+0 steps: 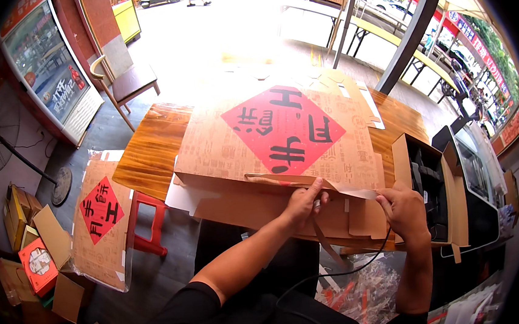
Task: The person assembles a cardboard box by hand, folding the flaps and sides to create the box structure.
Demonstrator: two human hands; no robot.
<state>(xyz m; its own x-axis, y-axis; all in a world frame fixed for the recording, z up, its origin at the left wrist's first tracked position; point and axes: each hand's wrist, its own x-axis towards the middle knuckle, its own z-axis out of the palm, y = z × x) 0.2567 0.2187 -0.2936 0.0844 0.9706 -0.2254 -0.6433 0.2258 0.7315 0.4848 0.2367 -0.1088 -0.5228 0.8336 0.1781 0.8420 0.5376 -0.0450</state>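
A flat brown cardboard gift box with a red diamond panel and black characters lies on the wooden table, its near edge hanging toward me. My left hand pinches the near flap of the box at its middle. My right hand grips the flap's right end, where a thin pale strip runs between the two hands. A brown strap hangs down from the flap below my left hand.
A stack of the same flat boxes rests on a red stool at the left. An open carton sits at the table's right end. A wooden chair, a glass-door fridge, a floor fan and small boxes stand around.
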